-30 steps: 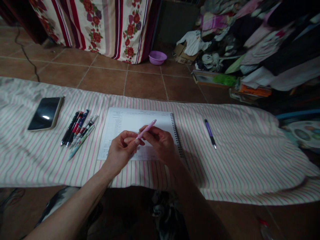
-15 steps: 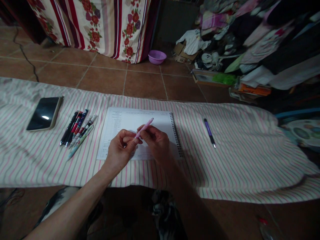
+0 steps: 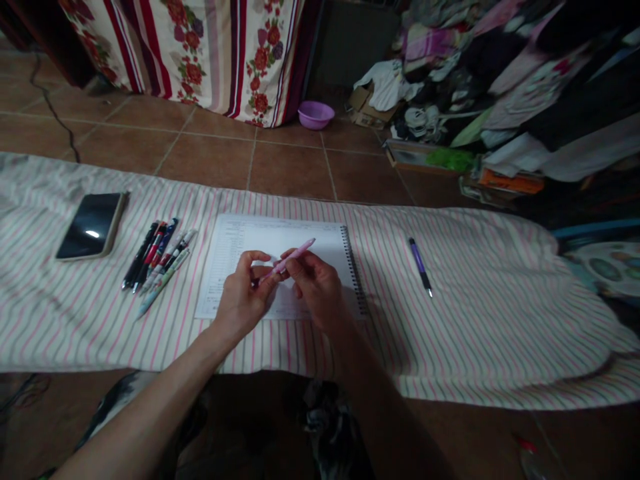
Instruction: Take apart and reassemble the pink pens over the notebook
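Both hands meet over a spiral notebook [image 3: 280,233] that lies open on a striped cloth [image 3: 475,313]. My right hand [image 3: 315,287] pinches a pink pen [image 3: 295,254] near its lower half, its far end pointing up and right. My left hand [image 3: 245,297] has thumb and fingers curled around the pen's near tip. A row of several pens [image 3: 157,260] lies left of the notebook. A single purple pen [image 3: 421,265] lies to the right of it.
A dark phone [image 3: 90,225] rests on the cloth's far left. Beyond the cloth are brown floor tiles, a floral striped hanging cloth [image 3: 225,53], a small purple bowl [image 3: 315,115] and a heap of clothes [image 3: 500,80] at the right.
My left fingers have loosened slightly around the pen's near end, and the pen sits a little flatter. Both hands stay over the notebook.
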